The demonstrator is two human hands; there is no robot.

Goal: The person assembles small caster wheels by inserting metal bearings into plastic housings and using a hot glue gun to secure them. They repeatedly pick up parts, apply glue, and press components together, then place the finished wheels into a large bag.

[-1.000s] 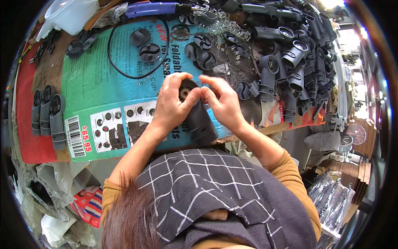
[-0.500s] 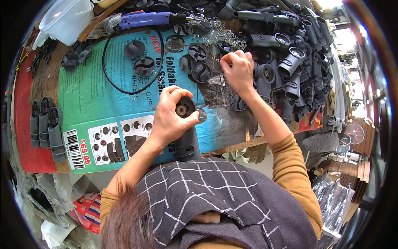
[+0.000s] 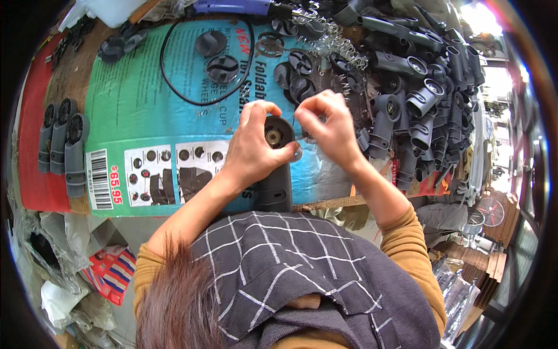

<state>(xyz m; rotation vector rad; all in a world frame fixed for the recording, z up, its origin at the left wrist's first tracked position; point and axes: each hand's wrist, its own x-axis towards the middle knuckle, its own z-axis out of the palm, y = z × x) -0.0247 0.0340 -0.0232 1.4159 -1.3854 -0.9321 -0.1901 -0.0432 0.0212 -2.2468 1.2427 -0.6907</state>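
Observation:
My left hand [image 3: 254,142] wraps its thumb and fingers round the round end of a dark grey plastic housing [image 3: 275,195]. The housing lies near the front edge of the table, its tube end toward me. A brass-coloured ring shows deep inside the round opening. Just right of that opening, my right hand [image 3: 330,127] hovers with thumb and forefinger pinched together; whatever sits between them is too small to make out. Beyond my hands lie several round black caps [image 3: 302,88] and a tangle of metal springs [image 3: 331,41].
A heap of grey plastic housings [image 3: 401,110] covers the right side. On the left stand three similar housings [image 3: 75,154]. A black cord loop [image 3: 164,64] rings two caps [image 3: 222,68] on the printed cardboard [image 3: 116,128]. A purple power screwdriver [image 3: 232,6] lies at the back.
My right hand has come left and nearer, from the small parts by the springs to beside the housing. My left hand keeps its hold. The whole view has shifted.

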